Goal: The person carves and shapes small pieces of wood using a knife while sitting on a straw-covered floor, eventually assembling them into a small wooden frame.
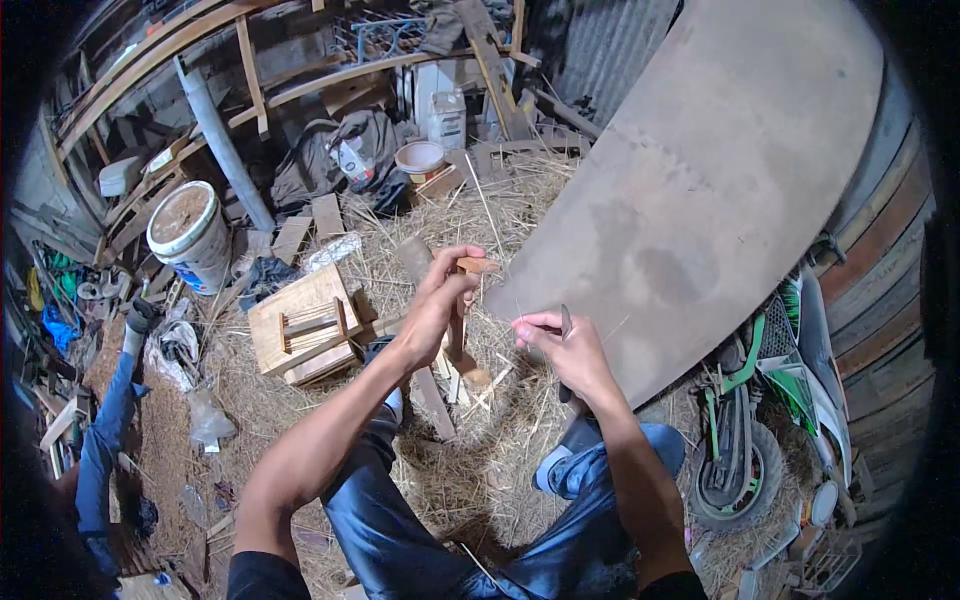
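My left hand [435, 305] is closed around a small piece of light wood [478, 265], raised in front of me over an upright wooden block [415, 260]. A little to its right, my right hand [560, 355] is closed on a dark, slim blade or tool [565, 322], with thumb and forefinger drawn together near a thin pale strand. Whether the strand joins the wooden piece is too fine to tell. Below and left lies a wooden assembly [300, 325] with slats on straw; wood strips [450, 395] lie beneath my hands.
A large grey board [700, 190] fills the upper right, beside a green-and-white motorbike [740, 420]. At left are a white bucket [185, 235], a grey pipe [222, 150] and another person's jeans-clad leg [110, 440]. A smaller tub [420, 160] and scrap timber stand behind.
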A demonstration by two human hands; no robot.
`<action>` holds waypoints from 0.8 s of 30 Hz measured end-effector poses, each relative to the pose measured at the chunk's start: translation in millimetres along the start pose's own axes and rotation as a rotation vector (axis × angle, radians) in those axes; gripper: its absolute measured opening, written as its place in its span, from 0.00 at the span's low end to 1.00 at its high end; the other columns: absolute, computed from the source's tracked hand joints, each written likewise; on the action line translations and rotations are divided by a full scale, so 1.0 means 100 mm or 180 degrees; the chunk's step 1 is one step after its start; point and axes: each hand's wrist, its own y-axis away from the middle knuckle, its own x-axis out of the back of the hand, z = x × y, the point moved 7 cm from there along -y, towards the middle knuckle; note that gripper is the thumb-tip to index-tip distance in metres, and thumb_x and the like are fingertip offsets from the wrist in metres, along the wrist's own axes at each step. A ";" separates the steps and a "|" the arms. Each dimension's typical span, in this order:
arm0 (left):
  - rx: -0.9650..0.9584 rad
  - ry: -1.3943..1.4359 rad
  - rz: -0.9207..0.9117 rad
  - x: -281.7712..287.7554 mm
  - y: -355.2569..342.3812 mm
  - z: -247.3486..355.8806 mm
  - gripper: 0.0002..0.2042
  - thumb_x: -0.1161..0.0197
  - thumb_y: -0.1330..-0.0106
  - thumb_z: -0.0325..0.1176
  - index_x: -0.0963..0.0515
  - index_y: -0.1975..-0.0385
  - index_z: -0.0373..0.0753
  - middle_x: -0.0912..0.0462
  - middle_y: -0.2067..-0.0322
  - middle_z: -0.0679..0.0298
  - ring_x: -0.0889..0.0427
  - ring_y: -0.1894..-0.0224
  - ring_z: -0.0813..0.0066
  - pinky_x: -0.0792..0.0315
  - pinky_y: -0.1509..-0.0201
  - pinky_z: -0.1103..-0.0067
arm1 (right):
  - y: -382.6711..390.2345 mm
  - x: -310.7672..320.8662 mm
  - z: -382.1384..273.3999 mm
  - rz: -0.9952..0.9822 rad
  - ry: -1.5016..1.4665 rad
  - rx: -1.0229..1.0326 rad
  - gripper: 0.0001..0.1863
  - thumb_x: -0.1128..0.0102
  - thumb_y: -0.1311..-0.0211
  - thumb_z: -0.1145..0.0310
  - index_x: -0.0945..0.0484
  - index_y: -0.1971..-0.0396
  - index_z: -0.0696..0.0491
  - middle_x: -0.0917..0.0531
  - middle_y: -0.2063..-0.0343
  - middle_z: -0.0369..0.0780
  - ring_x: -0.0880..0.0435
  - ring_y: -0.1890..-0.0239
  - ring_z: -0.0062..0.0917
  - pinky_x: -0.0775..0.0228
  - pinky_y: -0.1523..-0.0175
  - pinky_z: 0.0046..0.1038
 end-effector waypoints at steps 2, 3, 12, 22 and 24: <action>-0.0123 0.0081 0.0182 -0.02 -0.01 0.05 0.14 0.57 0.32 0.43 0.31 0.55 0.44 0.28 0.72 0.68 0.34 0.71 0.84 0.40 0.65 0.85 | -0.01 -0.02 0.09 -0.0022 -0.0148 0.0051 0.13 0.41 0.44 0.65 0.20 0.63 0.59 0.17 0.76 0.37 0.23 0.72 0.14 0.34 0.64 0.17; 0.0047 -0.0102 0.0118 -0.01 -0.02 0.02 0.13 0.56 0.33 0.41 0.31 0.56 0.43 0.28 0.71 0.68 0.33 0.69 0.84 0.38 0.63 0.85 | -0.02 -0.02 0.07 -0.0014 -0.0175 0.0109 0.13 0.41 0.44 0.65 0.20 0.64 0.60 0.17 0.76 0.37 0.22 0.72 0.15 0.34 0.64 0.17; 0.0064 -0.2275 0.0181 0.02 0.06 -0.03 0.11 0.43 0.39 0.38 0.27 0.62 0.38 0.24 0.63 0.58 0.24 0.64 0.68 0.31 0.59 0.74 | -0.06 0.20 -0.06 0.0457 0.0751 0.0280 0.08 0.43 0.44 0.70 0.21 0.70 0.60 0.18 0.77 0.38 0.20 0.72 0.19 0.31 0.65 0.21; -0.0393 -0.2721 -0.0736 -0.26 0.08 -0.19 0.10 0.37 0.44 0.35 0.19 0.66 0.38 0.18 0.74 0.58 0.21 0.73 0.69 0.28 0.65 0.74 | -0.14 0.27 -0.05 0.0055 0.0237 0.0175 0.08 0.43 0.43 0.70 0.22 0.68 0.60 0.17 0.76 0.39 0.21 0.69 0.18 0.34 0.59 0.23; -0.0064 -0.2531 -0.0744 -0.26 0.10 -0.25 0.09 0.37 0.44 0.35 0.19 0.67 0.38 0.19 0.75 0.59 0.22 0.74 0.74 0.29 0.66 0.76 | -0.17 0.29 -0.06 0.0011 0.0161 0.0167 0.09 0.44 0.42 0.69 0.23 0.67 0.59 0.18 0.75 0.39 0.23 0.72 0.17 0.35 0.61 0.22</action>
